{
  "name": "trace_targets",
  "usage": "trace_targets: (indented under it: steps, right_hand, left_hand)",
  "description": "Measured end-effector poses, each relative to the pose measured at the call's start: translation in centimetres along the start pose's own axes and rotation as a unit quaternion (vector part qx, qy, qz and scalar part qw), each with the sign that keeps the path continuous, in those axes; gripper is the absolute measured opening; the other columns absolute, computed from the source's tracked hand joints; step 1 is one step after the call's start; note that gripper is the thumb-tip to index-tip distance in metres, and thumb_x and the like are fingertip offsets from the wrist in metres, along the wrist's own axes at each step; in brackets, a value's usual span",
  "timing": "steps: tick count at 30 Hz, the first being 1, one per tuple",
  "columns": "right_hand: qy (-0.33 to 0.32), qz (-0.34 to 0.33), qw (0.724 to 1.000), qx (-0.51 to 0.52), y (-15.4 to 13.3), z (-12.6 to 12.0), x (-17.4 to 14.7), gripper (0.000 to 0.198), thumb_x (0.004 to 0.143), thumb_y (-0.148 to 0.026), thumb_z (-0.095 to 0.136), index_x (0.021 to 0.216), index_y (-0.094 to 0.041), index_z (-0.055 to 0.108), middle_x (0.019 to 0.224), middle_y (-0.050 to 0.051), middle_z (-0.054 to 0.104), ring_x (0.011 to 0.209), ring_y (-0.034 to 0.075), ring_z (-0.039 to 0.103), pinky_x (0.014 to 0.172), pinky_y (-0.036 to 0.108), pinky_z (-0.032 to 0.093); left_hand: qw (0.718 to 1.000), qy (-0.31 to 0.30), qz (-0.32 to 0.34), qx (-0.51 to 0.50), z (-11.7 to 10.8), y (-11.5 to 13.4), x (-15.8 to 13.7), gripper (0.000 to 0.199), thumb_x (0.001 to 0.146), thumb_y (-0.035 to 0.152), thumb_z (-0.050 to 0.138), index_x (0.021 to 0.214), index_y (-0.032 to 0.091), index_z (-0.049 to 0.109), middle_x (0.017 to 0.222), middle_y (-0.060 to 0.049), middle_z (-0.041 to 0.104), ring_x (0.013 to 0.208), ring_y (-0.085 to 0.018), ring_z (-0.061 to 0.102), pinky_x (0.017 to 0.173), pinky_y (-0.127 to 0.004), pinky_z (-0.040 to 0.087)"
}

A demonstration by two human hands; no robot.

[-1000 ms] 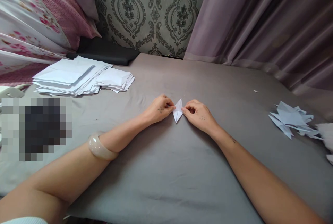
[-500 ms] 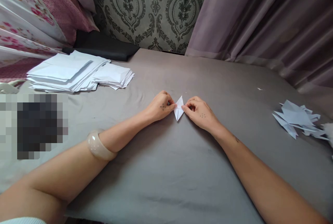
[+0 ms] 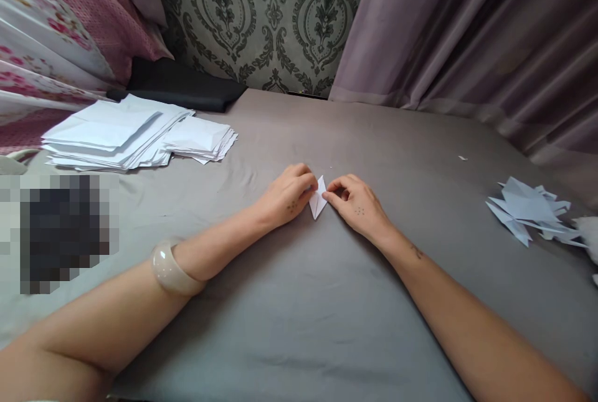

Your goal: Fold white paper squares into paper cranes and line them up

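A small white piece of folded paper [image 3: 318, 201], diamond-shaped with a crease down its middle, is held between my two hands just above or on the grey cloth [image 3: 299, 302]; I cannot tell if it touches. My left hand [image 3: 290, 193] grips its left edge, with the fingers curled over and the thumb mostly hidden. On the opposite edge, my right hand [image 3: 357, 205] pinches the paper between thumb and forefinger. A pale bangle [image 3: 175, 269] circles my left forearm.
Stacked white paper sheets [image 3: 107, 131] lie at the back left, beside a smaller paper stack [image 3: 200, 137]. Behind them is a folded black cloth [image 3: 182, 85]. Several folded paper pieces [image 3: 532, 209] are heaped at the right. A purple curtain [image 3: 420, 28] hangs behind.
The fingers of my left hand have shifted forward over the paper's left edge, and its thumb has dropped from view. My right hand keeps its pinch. The whole view has shifted slightly.
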State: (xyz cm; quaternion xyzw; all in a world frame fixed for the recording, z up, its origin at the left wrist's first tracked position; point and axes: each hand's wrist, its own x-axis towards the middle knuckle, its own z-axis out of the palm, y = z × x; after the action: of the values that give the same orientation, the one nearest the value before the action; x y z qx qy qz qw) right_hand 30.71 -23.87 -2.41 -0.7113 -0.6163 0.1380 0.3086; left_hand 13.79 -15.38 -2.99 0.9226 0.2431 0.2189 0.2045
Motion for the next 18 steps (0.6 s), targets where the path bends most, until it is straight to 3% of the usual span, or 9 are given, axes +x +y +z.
trace_targets:
  steps: [4,10,18]
  right_hand:
    - [-0.018,-0.070,0.997,-0.002,0.1,0.2,-0.6,0.019,0.090,-0.027,0.051,0.097,-0.024,0.068,0.100,0.003,0.063,0.079,0.014,0.059,0.072,0.027,0.044]
    - [-0.052,-0.154,0.981,-0.105,0.0,-0.4,-1.6,0.032,0.096,-0.023,0.039,0.114,-0.026,0.065,0.108,0.005,0.064,0.093,0.019,0.058,0.072,0.030,0.045]
    - [-0.076,-0.198,0.957,-0.200,-0.3,-1.4,-2.4,0.038,0.092,-0.011,0.039,0.116,-0.026,0.065,0.113,0.004,0.066,0.089,0.021,0.054,0.072,0.034,0.045]
  left_hand:
    - [0.989,-0.086,0.063,0.107,-0.7,1.1,-0.4,0.032,0.089,0.008,0.034,0.100,0.015,0.062,0.096,-0.009,0.060,0.091,-0.020,0.052,0.081,-0.031,0.043]
    - [0.957,-0.161,0.086,0.227,-1.5,2.4,-1.0,0.032,0.083,0.004,0.039,0.102,0.011,0.063,0.102,-0.013,0.060,0.092,-0.023,0.052,0.074,-0.032,0.045]
    - [0.983,-0.119,0.062,0.123,-1.7,1.6,-1.2,0.032,0.080,0.006,0.040,0.098,0.012,0.065,0.099,-0.012,0.064,0.097,-0.024,0.056,0.084,-0.034,0.049]
